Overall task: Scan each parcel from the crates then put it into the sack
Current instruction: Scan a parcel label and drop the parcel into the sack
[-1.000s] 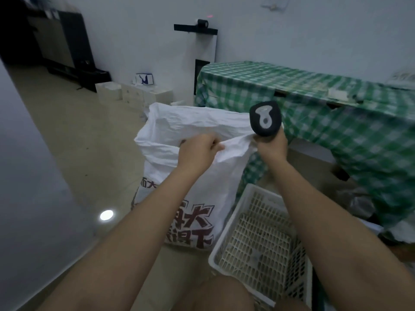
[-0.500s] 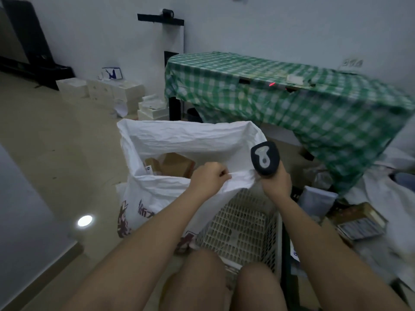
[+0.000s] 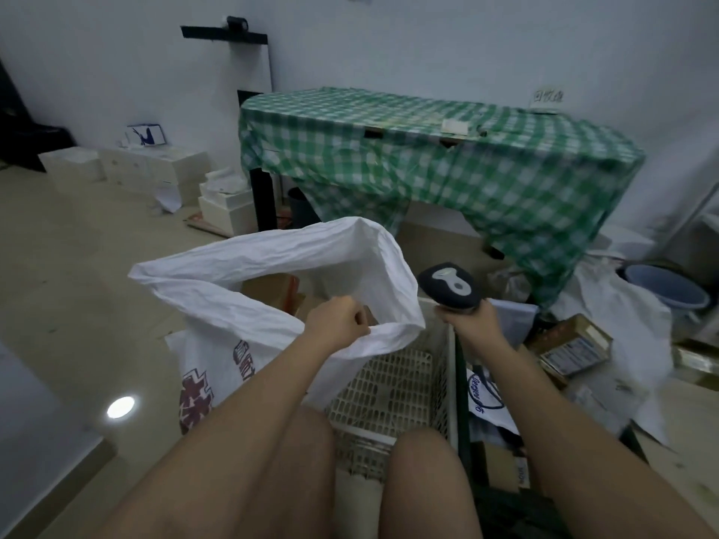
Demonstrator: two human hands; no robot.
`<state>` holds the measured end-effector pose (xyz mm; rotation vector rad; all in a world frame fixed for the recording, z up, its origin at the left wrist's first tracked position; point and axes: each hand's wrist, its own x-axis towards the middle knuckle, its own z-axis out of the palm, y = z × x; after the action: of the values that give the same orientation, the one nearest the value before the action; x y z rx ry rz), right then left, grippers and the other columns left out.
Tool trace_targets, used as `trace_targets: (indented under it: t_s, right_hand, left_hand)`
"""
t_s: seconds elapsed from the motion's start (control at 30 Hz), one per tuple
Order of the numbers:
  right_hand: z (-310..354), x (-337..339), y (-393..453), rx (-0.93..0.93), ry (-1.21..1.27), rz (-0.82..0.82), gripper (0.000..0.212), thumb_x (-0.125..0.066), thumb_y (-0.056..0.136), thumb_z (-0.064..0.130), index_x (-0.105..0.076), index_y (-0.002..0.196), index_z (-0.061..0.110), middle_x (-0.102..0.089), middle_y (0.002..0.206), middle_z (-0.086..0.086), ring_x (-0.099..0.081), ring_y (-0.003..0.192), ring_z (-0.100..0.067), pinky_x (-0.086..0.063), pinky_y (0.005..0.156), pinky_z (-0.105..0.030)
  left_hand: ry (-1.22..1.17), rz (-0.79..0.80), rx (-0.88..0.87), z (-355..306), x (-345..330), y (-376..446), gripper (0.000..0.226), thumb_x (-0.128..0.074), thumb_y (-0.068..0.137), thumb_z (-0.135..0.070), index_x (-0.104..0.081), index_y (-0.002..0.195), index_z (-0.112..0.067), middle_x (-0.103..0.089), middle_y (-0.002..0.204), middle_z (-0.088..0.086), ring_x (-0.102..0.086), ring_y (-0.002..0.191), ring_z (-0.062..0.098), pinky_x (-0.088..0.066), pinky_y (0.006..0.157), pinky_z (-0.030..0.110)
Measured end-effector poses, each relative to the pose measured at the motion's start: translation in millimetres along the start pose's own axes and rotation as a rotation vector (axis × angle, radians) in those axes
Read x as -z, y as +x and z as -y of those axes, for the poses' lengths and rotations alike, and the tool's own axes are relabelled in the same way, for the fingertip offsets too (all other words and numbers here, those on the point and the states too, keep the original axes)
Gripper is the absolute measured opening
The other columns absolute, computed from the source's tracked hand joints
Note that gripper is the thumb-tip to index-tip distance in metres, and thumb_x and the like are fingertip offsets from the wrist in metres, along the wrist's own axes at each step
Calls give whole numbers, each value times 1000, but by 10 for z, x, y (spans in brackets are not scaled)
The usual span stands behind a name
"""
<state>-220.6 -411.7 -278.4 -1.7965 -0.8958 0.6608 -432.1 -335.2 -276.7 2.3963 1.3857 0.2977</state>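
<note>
- Your left grip is pinching the near rim of the sack, fingers curled tight on the white fabric, and is holding the mouth open toward you.
- Your right grip is wrapping round the handle of the scanner; its head is pointing up and away from you, just to the right of the sack's rim and not touching it.
- The sack is standing on the floor ahead and to your left, its mouth gaping wide, long axis running from near right to far left; brown cartons are already lying inside.
- The white crate is sitting directly under and between your two grips, just right of the sack and touching its side; the slatted bottom is showing bare where it is visible, so judge it as emptied or nearly so.
- A dark crate is standing against the white one's right wall, below your right forearm, with a white printed parcel lying in it.
- So the next parcel is lying to the right of and below your scanner grip, well apart from the left grip; the left would have to let go of the rim and cross over the white crate to fetch it, since the right is busy.
- More boxes are lying on the floor farther right, beyond the dark crate; whether they count as parcels I cannot tell.
</note>
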Motion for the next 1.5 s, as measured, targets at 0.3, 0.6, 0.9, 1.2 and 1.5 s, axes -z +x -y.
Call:
trace_targets:
  t_s: [0.3, 0.6, 0.9, 1.2, 1.5]
  right_hand:
    - [-390, 671, -402, -113, 2, -19, 18, -72, 84, 12, -59, 74, 5, -55, 51, -5, -49, 51, -19, -41, 48, -24]
    - [-1085, 1308, -474, -194, -266, -277, 19, -70, 79, 25, -53, 72, 22, -58, 68, -2, -57, 68, -24, -39, 58, -28]
    - [-1958, 1306, 115, -306, 71, -419, 14, -71, 84, 16, -58, 89, 18, -59, 77, 0, -53, 70, -12, -47, 73, -33]
    - [-2766, 1359, 802, -370, 25, -447, 9, -71, 79, 21, -65, 81, 15, -69, 77, -8, -64, 75, -21, -51, 66, -34]
    - [-3027, 1189, 949, -383, 11, -409, 20, -70, 81, 18, -66, 95, 4, -70, 85, -14, -66, 85, -28, -56, 81, -49]
  left_hand:
    - [-47, -51, -129, -324, -316, -83, 21, -60, 90, -23, -64, 110, -18, -66, 110, 1, -60, 95, 21, -44, 74, 30]
    - [-148, 106, -362, -1202, -1039, 170, 17, -59, 92, -22, -66, 106, -16, -63, 108, 2, -59, 98, 19, -51, 83, 37]
    - [-14, 413, -375, -1636, -2562, 717, 34, -65, 89, -29, -62, 118, -12, -60, 122, 10, -55, 110, 27, -45, 83, 32]
    - [420, 533, -466, -1726, -3802, 1226, 47, -62, 89, -17, -43, 131, -7, -46, 132, 16, -44, 121, 31, -42, 92, 39]
    - [542, 642, -470, -1644, -4223, 1428, 65, -66, 87, -36, -33, 138, -11, -38, 138, 13, -37, 128, 30, -41, 95, 41]
